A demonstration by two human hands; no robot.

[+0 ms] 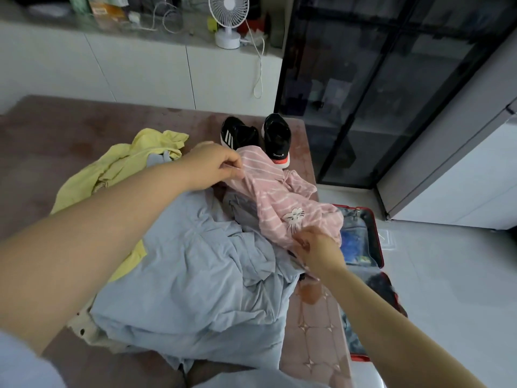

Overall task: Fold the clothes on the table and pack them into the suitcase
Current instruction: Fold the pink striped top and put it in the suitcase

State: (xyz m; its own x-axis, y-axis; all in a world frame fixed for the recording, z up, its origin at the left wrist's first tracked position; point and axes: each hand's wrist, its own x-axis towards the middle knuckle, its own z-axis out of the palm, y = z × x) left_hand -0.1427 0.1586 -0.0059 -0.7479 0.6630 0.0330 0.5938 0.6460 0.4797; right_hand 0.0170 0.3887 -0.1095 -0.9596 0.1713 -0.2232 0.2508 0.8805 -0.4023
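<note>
"Pink striped top is the one being handled. Where is it exactly?"

"Centre of the frame, raised off the heap on the table. The left hand pinches its upper end just below the shoes. The right hand pinches the lower end beside a printed whiskered face. The hands are well apart, with the cloth slack between them."

"What could go wrong?"

"Both holds look like fingertip pinches, so a tug to straighten the top may pull an end free. One sleeve trails toward the right edge of the table, where it could catch on the black shoes or slip over the side. Underneath lies a rumpled blue garment over a yellow one. Folding on that lumpy bed would likely leave a crooked fold or drag the blue cloth along."

"And the suitcase?"

"Open on the floor at the right of the frame, its red rim just beside the table. Something blue shows under a clear pocket. Nothing pink is in it yet."

"Any writing?"

"White lettering on the right-hand shoe's heel seems to read adidas, upside down. The other shoe shows three white stripes. I can make out no words on the top, only the drawing."
</note>
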